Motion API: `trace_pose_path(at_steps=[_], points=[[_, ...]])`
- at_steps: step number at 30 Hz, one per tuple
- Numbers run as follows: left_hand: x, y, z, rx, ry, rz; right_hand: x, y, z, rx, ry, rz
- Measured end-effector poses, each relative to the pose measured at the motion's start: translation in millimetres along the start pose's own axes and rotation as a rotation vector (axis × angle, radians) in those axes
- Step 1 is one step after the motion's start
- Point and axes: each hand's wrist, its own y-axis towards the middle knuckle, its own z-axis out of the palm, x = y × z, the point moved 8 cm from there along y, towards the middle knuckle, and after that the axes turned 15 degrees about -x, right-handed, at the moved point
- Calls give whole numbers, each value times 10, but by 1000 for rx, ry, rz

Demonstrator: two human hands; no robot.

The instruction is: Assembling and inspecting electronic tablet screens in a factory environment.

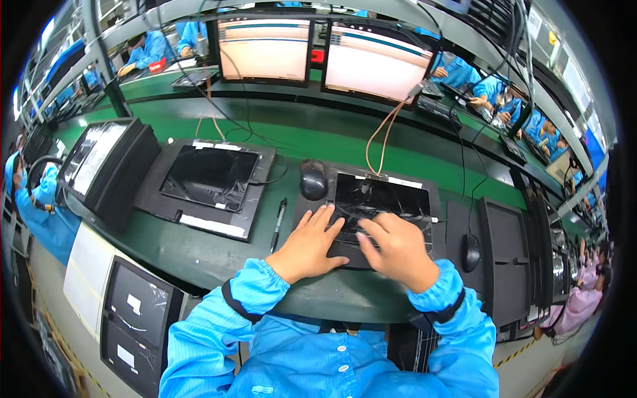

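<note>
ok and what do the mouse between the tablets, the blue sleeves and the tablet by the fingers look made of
Mouse: probably hard black plastic, going by its smooth, slightly shiny shell.
Blue sleeves: thin fabric, likely synthetic, as they crease and pucker softly.
Tablet: glossy black front, glass or clear plastic, since it shows bright reflections.

A green bench [192, 255] carried a dark left pad [166, 204] and a dark right pad [435, 199], with a pen [279, 224] lying between them. A black mouse [313, 179] sat just beside the right pad's upper left corner. A stack of black trays [126, 179] stood at the left end, and a shallow black tray [507, 231] lay toward the right end.
</note>
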Motion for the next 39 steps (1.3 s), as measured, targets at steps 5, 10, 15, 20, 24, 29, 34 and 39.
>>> trace_pose_path(at_steps=[5, 10, 15, 20, 24, 29, 34, 39], points=[[-296, -588, -637, 5, -45, 5, -44, 135, 743, 254, -262, 134], [-81, -1446, -1286, -301, -219, -212, -220, -322, 968, 264, -534, 278], [258, -2235, -1320, -541, -145, -424, -245, -240, 969, 260, -502, 316], [213, -2798, -1664, -726, -73, -590, 234, 135, 1042, 156, -13, -102], [262, -3332, -2056, -860, 189, -697, 928, 304, 1329, 371, 192, -445], [326, -4764, -2710, -829, 701, -1155, 1190, 364, 1759, 626, 55, -624], [144, -5885, -2703, -496, 864, -1424, 1676, 518, 1782, 651, 196, -841], [86, -5884, -2662, -530, 872, -1384, 2651, 618, 1633, 728, 1081, -147]])
